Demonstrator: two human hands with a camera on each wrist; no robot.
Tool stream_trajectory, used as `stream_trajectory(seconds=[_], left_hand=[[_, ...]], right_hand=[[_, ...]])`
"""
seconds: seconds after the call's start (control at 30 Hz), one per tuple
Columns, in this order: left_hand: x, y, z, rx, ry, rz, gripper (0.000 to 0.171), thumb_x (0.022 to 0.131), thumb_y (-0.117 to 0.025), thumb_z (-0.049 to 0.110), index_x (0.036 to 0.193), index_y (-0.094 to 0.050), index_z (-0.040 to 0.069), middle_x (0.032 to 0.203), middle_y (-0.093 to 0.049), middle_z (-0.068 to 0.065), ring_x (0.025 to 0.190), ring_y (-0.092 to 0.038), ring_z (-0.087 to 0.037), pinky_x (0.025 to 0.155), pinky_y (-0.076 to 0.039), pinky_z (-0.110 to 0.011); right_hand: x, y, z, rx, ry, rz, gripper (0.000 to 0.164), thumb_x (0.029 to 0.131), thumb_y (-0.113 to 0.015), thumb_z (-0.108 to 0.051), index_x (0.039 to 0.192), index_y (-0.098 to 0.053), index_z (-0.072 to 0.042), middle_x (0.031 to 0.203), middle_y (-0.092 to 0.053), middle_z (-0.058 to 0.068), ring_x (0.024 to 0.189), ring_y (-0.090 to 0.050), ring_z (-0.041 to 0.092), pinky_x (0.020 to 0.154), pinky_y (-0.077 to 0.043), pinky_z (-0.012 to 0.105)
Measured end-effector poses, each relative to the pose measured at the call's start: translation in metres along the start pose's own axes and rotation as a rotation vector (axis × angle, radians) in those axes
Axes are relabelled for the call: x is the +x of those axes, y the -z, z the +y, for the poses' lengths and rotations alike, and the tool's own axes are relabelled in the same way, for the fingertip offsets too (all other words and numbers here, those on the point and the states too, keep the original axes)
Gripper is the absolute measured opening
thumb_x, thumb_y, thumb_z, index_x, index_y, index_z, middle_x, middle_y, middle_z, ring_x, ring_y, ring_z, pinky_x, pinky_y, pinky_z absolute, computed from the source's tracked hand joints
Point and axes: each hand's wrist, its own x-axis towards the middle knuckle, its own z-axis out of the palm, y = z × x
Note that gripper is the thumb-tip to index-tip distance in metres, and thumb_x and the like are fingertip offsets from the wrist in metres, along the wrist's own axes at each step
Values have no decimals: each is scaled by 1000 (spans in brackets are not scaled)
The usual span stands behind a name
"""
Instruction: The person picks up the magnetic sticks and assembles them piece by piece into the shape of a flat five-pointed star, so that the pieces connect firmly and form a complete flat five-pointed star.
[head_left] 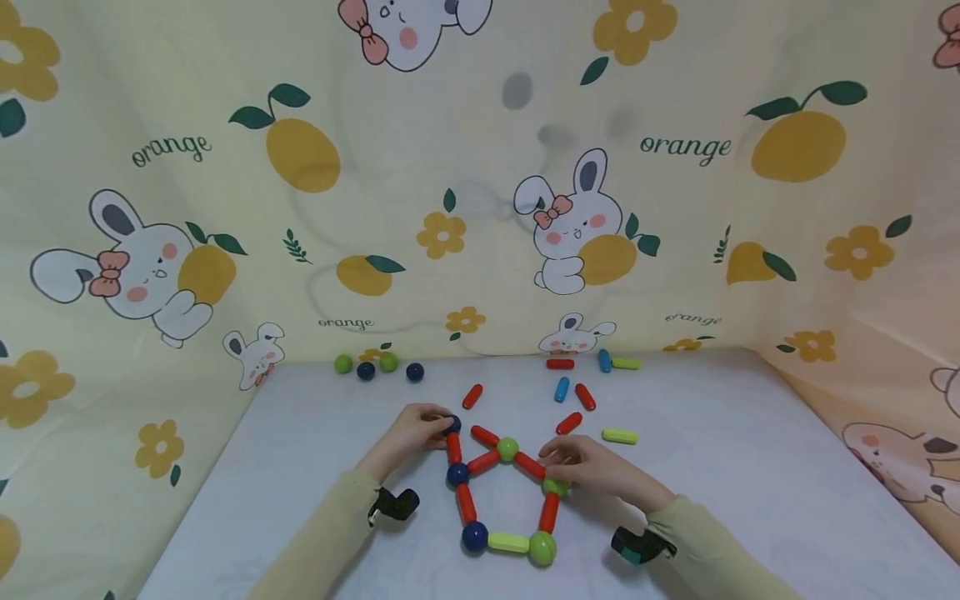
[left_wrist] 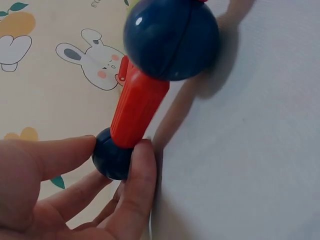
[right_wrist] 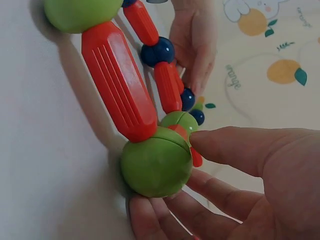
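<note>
Before printed cloth (head_left: 480, 304) over a white surface (head_left: 300, 442), left hand (head_left: 411, 437) pinches a blue ball (left_wrist: 111, 161), right hand (head_left: 603, 472) a green ball (right_wrist: 156, 166)

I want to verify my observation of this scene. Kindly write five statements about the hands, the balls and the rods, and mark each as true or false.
1. The left hand pinches a dark blue ball. True.
2. In the head view, the lowest rod is red. False: the lowest rod is yellow-green.
3. The right hand holds a green ball. True.
4. Three loose green balls lie near the backdrop. False: only two loose green balls lie there.
5. The head view shows exactly two blue rods. True.
</note>
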Motion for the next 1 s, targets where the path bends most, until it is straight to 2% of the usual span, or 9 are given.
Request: stream_trajectory(seconds=[0.13, 0.23, 0.37, 0.5, 0.63, 0.77, 1.0], left_hand=[[2, -6, 3, 22, 0, 31, 32, 93, -63, 17, 121, -61, 1, 101, -63, -12, 75, -63, -19, 71, -56, -29], [5, -9, 4, 17, 3, 50, 33, 93, -65, 18, 120, -60, 1, 101, -64, -12, 76, -63, -19, 70, -56, -28], [8, -12, 5, 4, -3, 54, 34, 92, -66, 19, 119, -58, 0, 100, -64, -12, 77, -64, -19, 70, -56, -29], [10, -14, 6, 10, -17, 47, 30, 91, -66, 17, 115, -60, 0, 98, -64, -11, 77, -64, -19, 69, -56, -29], [11, -16, 6, 22, -26, 42, 27, 91, -67, 16, 112, -62, 0, 96, -64, -11, 76, -64, -19, 69, -56, -28], [11, -16, 6, 24, -29, 44, 25, 91, -66, 17, 110, -63, 1, 95, -64, -11, 76, -64, -19, 69, -56, -28], [10, -15, 7, 16, -23, 44, 24, 91, -66, 16, 110, -63, 1, 95, -64, -10, 76, -64, -19, 69, -56, -28]], right_hand=[[6, 3, -3, -50, 22, -29, 28, 93, -63, -18, 117, -61, -3, 100, -62, 4, 91, -56, 20, 75, -51, 32], [15, 5, -9, -69, 7, -48, 29, 93, -63, -20, 117, -61, -5, 99, -62, 3, 89, -57, 20, 76, -51, 33], [34, 8, -20, -71, -41, -62, 31, 93, -62, -24, 118, -61, -5, 100, -62, 5, 88, -59, 22, 80, -52, 35], [57, 10, -29, -50, -48, -79, 33, 95, -60, -24, 120, -60, -3, 99, -64, 8, 87, -60, 26, 81, -52, 37], [77, 7, -34, -13, -50, -109, 33, 95, -59, -23, 121, -60, -3, 100, -65, 9, 88, -61, 25, 84, -52, 37], [93, 2, -38, -28, -56, -141, 30, 94, -60, -23, 118, -63, -5, 101, -65, 6, 87, -60, 21, 83, -52, 33], [109, -5, -43, -41, -34, -180, 27, 93, -62, -16, 117, -65, -5, 95, -63, 5, 83, -57, 20, 76, -49, 29]])
